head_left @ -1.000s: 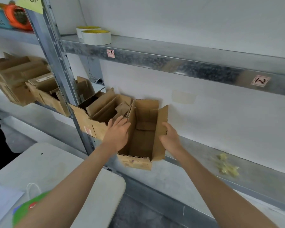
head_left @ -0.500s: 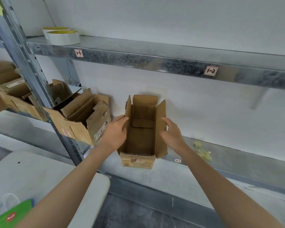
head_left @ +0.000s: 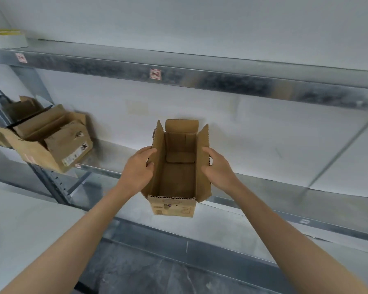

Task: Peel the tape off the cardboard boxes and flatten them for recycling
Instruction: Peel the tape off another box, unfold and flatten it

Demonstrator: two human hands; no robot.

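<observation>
A small open cardboard box (head_left: 179, 177) with its top flaps up is held in front of the metal shelf (head_left: 263, 200), its near end hanging past the shelf's front edge. My left hand (head_left: 137, 168) grips the box's left wall and flap. My right hand (head_left: 218, 166) grips the right wall. The box's inside looks empty; a printed label shows on its near face. No tape is visible on it.
A larger open cardboard box (head_left: 55, 143) with folded flaps sits at the left on the same shelf, more boxes behind it. A tape roll (head_left: 6, 39) lies on the upper shelf (head_left: 200, 77). A white table (head_left: 19, 230) is at lower left.
The box, held by both hands, has shifted right along the shelf, away from the other boxes. The view has swung right too, so the pile of tape scraps is out of sight.
</observation>
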